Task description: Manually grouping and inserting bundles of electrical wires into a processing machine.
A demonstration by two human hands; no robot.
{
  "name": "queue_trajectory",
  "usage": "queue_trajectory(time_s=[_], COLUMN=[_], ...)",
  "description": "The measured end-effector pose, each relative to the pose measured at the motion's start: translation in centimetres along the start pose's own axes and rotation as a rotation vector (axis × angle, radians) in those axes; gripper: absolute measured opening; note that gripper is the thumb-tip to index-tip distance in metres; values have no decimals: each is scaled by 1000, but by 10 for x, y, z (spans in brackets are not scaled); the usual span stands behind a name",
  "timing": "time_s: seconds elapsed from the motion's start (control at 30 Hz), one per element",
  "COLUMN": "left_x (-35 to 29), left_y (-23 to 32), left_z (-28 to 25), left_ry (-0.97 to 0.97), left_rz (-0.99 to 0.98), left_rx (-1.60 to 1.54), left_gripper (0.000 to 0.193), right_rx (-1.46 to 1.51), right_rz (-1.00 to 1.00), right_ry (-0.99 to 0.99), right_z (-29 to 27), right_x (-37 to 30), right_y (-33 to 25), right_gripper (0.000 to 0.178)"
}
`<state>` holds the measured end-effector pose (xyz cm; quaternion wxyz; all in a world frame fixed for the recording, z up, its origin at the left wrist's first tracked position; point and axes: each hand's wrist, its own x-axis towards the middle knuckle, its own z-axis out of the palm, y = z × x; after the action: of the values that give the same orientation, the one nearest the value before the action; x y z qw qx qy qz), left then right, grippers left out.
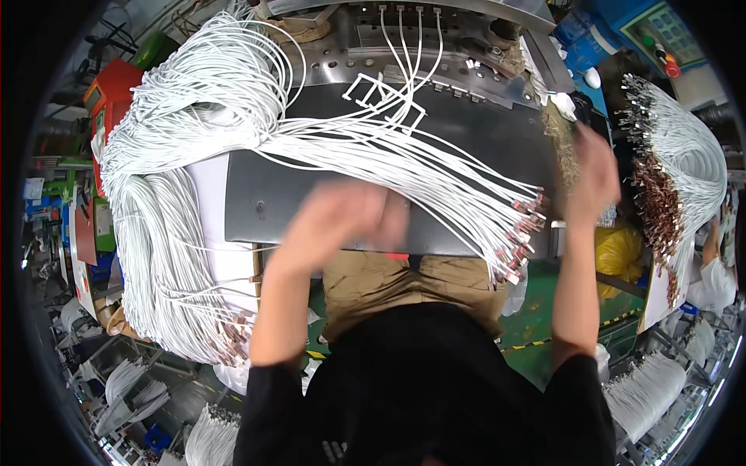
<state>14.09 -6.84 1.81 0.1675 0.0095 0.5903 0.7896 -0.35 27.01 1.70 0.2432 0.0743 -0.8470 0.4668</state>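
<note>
A bundle of white cables (pixel 388 165) lies across the dark work plate (pixel 268 203). Its reddish-brown and metal connector ends (pixel 517 241) fan out at the plate's right front. Just in front of the bundle hovers my left hand (pixel 346 216), smeared by motion, so its fingers are unclear. My right hand (pixel 592 175), also blurred, is beyond the plate's right edge, near a frayed tan strip (pixel 561 144). I cannot make out anything in either hand. White plastic moulding frames (pixel 385 102) rest among the cables. Several cables run up into the metal machine fixture (pixel 410 14).
A big coiled heap of white cables (pixel 206 93) stands at the left, with more hanging (pixel 159 256) below it. Another cable pile (pixel 688 147) with exposed ends is at the right. A yellow bag (pixel 618 256) and a blue container (pixel 587 46) are beyond the plate.
</note>
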Motion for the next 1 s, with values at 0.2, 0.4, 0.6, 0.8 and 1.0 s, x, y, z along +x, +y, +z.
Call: queue_trajectory(time_s=[0.2, 0.4, 0.6, 0.8, 1.0], left_x=[-109, -102, -99, -95, -100], left_y=[-120, -152, -153, -147, -150], left_z=[4, -32, -24, -20, -22], left_ry=[410, 988, 980, 980, 933], left_rz=[-181, 32, -185, -53, -26], left_rx=[-477, -236, 47, -287, -330], left_gripper=[31, 35, 38, 35, 40], right_rx=[-151, -551, -415, -402, -296], right_rz=[219, -160, 116, -342, -262], right_ry=[-274, -467, -775, -810, -840], right_z=[-81, -17, -73, -70, -55], right_x=[-187, -256, -244, -219, -223], right_y=[85, 80, 143, 189, 246], right_gripper=[14, 34, 44, 56, 57])
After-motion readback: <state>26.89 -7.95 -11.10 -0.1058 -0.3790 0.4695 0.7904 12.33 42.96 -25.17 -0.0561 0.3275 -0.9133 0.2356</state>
